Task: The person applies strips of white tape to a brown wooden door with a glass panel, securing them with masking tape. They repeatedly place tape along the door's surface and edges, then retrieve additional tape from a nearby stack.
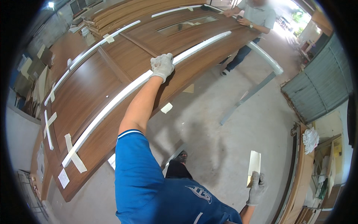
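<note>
A large brown panelled wooden door (pixel 74 99) lies in front of me with long white foam strips along its edges. My left hand (pixel 162 67), in a pale work glove, is closed over the middle of the near white foam strip (pixel 112 103). Masking tape (pixel 75 155) crosses that strip's left end. Off to the lower right, well away from the door, my right hand (pixel 257 189), also gloved, holds a short piece of cream tape (pixel 254 163) between its fingers, and the tape stands up from them.
Another person (pixel 257 16) stands at the door's far right end, hands at its edge. A support wrapped in clear plastic (pixel 265 58) juts out under the door on the right. Stacked brown panels (pixel 123 16) lie behind. A corrugated grey sheet (pixel 320 80) leans at right.
</note>
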Motion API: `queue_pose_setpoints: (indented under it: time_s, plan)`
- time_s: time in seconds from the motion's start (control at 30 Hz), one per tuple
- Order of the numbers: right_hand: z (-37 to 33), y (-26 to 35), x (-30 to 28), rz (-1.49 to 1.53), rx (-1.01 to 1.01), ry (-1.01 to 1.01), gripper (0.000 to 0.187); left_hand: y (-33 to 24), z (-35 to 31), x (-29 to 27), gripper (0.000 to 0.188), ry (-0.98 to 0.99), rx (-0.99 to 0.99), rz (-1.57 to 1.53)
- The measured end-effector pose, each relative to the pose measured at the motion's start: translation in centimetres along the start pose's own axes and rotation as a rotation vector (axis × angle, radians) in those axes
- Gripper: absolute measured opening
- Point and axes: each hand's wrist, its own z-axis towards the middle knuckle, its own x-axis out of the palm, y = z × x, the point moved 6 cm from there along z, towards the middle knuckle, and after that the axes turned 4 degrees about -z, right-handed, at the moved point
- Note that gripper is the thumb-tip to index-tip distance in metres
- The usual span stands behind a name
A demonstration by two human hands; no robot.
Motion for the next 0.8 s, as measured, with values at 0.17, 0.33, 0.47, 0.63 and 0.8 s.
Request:
queue_pose_setpoints:
  time_s: [0.17,0.33,0.47,0.63,0.8]
  plan:
    - [5.1,2.2,4.0,0.046,-0.065,0.058,0.026,-0.1,-0.6,-1.9,0.034,0.085,0.065,0.121]
    - [9.2,5.3,9.8,0.154,-0.075,0.247,0.022,-1.9,-2.8,-5.3,0.056,-0.001,0.133,-0.008]
    - [11.4,9.4,14.7,0.418,-0.139,0.484,0.021,-6.1,-9.4,-4.4,0.076,0.404,0.260,-1.069]
    - [11.6,14.0,19.9,0.547,-0.303,0.788,0.021,-7.6,-14.6,-3.7,0.067,0.625,0.129,-1.130]
    - [12.4,14.0,21.2,0.545,-0.293,0.847,0.021,-3.4,-9.8,-7.3,0.044,-0.245,0.230,0.002]
